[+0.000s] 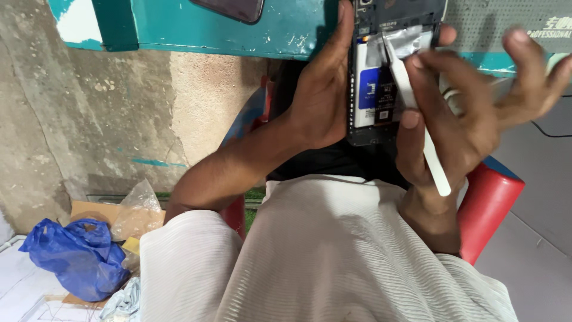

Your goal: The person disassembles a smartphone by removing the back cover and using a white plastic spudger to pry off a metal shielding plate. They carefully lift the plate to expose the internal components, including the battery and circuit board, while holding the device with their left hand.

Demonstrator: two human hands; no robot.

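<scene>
Head view, looking down over the lap. Left hand [325, 98] is curled around the left edge of an opened phone [381, 71], fingers wrapped behind it and the thumb along the near side, gripping it firmly. The phone is held in the air just in front of the near edge of the teal bench [238, 30], back cover off, with a battery [370, 95] showing a blue and white label exposed inside.

Right hand [459, 113] pinches a white plastic pry tool [417, 113] between thumb and forefinger; the other fingers are spread wide and blurred. The tool's tip rests on a silvery foil patch [411, 39] at the top of the battery.

On the floor at lower left: a blue plastic bag [74, 253], a clear plastic bag [137, 211], a piece of cardboard [89, 210]. A red stool [491, 200] shows beside the right wrist.
</scene>
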